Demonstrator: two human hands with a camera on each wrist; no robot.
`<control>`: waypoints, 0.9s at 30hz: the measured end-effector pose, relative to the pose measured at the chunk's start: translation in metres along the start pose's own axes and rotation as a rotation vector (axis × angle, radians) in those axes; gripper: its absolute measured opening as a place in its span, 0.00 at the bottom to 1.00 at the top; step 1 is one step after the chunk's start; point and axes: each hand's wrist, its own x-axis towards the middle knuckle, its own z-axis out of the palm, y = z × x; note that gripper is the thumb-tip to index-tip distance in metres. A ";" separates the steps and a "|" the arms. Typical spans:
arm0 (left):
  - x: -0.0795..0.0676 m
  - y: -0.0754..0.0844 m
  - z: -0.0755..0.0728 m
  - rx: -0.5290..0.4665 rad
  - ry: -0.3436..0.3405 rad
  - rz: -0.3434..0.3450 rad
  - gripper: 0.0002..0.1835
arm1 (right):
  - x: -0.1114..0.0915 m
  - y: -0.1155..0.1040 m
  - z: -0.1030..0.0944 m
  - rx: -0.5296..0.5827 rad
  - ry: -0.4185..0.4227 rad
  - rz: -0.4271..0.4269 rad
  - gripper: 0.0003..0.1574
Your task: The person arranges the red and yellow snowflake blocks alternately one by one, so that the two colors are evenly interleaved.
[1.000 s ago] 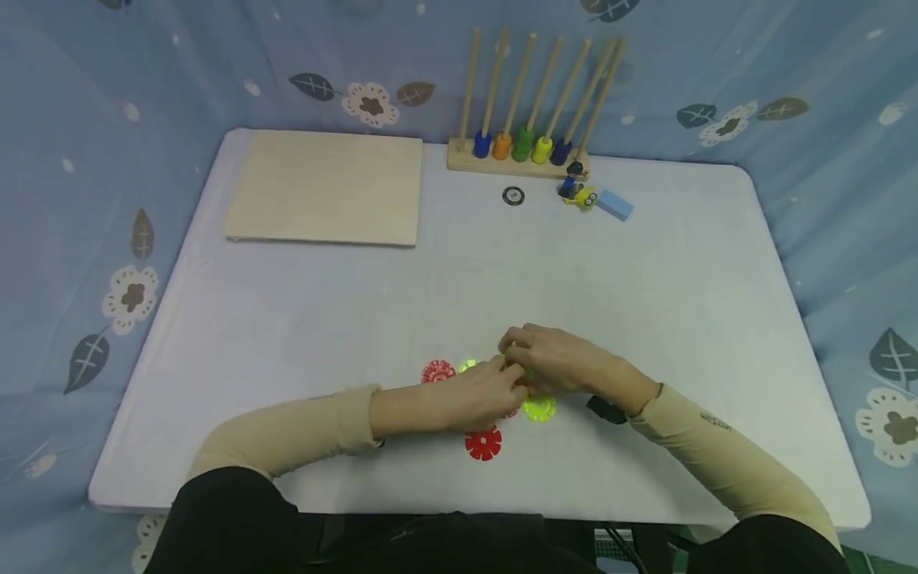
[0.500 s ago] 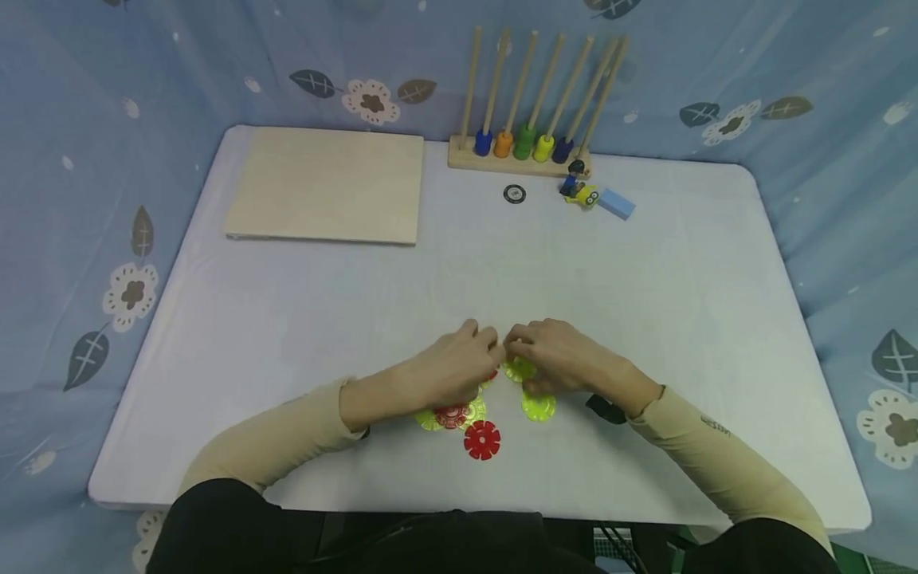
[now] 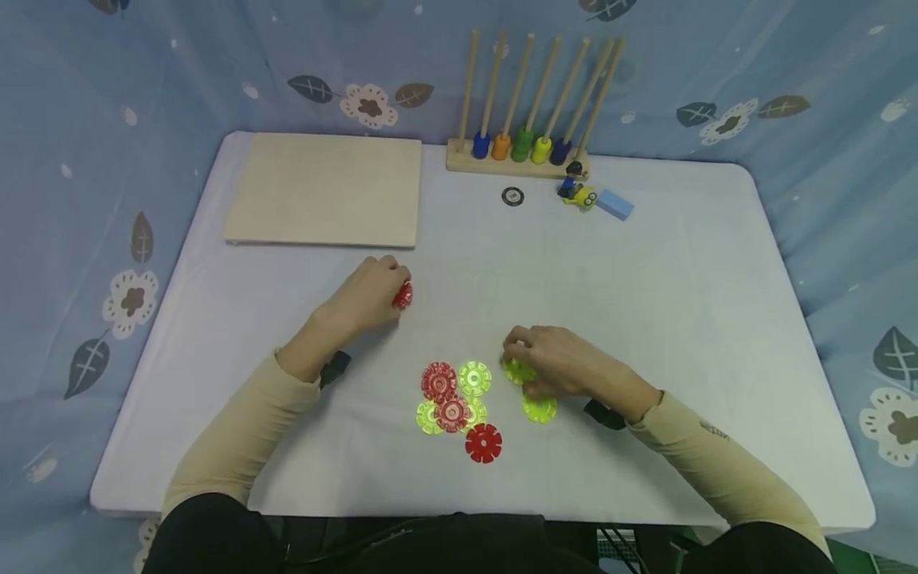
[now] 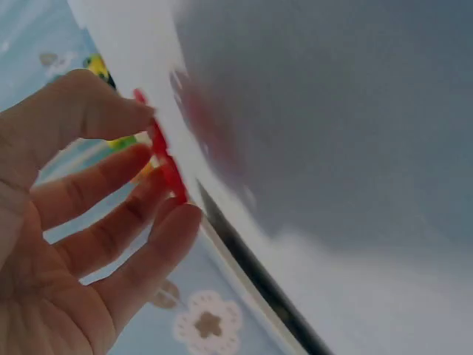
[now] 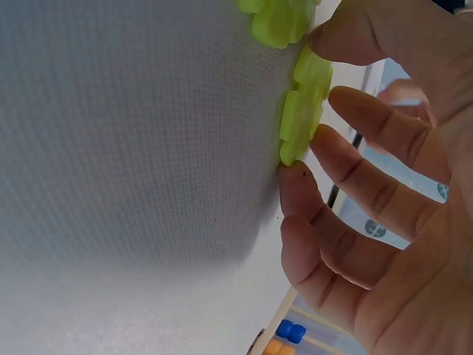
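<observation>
Well to the left, my left hand [image 3: 362, 299] pinches a red notched plastic disc [image 3: 403, 296] between thumb and fingers. In the left wrist view that red disc [image 4: 168, 166] is edge-on, tilted over the white table. My right hand [image 3: 562, 360] is low on the table, thumb and fingertips at the edges of a yellow-green notched disc [image 5: 304, 107]. Another yellow-green disc [image 3: 539, 410] lies just below that hand. Between the hands is a loose cluster of discs, with a red disc [image 3: 453, 413] overlapping yellow-green ones and a separate red disc [image 3: 484, 443] nearer me.
A flat beige board [image 3: 323, 190] lies at the back left. Along the back edge stands a wooden peg rack [image 3: 516, 166] with coloured beads. In front are a black round chip [image 3: 512, 196], a small toy figure [image 3: 570, 182], a yellow figure [image 3: 584, 198] and a blue block [image 3: 614, 205].
My left hand has moved away from the right one, up and left toward the board, carrying a red disc. The cluster is uncovered. My right hand has stayed almost in place.
</observation>
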 end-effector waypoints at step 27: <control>-0.004 -0.011 0.002 -0.039 0.020 -0.033 0.09 | 0.063 0.034 -0.027 0.071 0.015 0.114 0.36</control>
